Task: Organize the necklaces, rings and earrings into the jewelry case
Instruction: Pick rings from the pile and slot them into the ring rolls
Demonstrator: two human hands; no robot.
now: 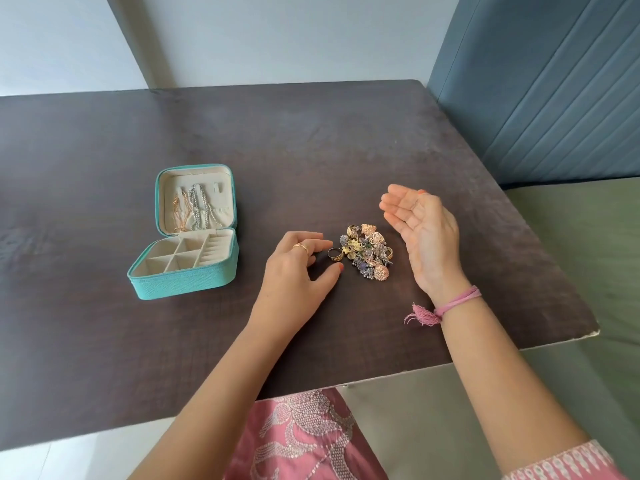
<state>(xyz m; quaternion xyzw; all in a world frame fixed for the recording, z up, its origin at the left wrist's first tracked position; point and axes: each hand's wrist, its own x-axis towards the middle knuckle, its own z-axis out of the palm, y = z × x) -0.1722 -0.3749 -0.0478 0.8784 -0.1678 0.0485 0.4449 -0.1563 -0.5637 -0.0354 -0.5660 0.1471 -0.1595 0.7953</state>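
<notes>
gold and silver pieces lie heaped in a small pile of rings and earrings [367, 251] on the dark wooden table [311, 140], a little right of centre. one dark band ring [335, 253] sits apart at the pile's left edge, lying tilted with its opening facing up toward me. my left hand [298, 268] is right beside it, palm down, fingers loosely curled and thumb stretched out along the table below the ring; i judge the fingertips are just short of the ring and hold nothing, though i cannot tell if one brushes it. the ring lies to the right of that hand, between its fingers and the pile, so the left hand is the nearer one for the pick. my right hand [420, 233] is raised on the pile's far right side, palm turned up and inward, fingers straight and together, carrying nothing. a pink thread bracelet [450, 304] with a tassel circles that wrist. well to the left of the hands stands the teal jewelry case [194, 271], open, lid upright. necklaces [194, 211] already hang inside the lid. the base shows four square compartments, which look bare, and ring rolls along its right side. so the ring must travel leftward, across my left hand's own side, to reach the case.
</notes>
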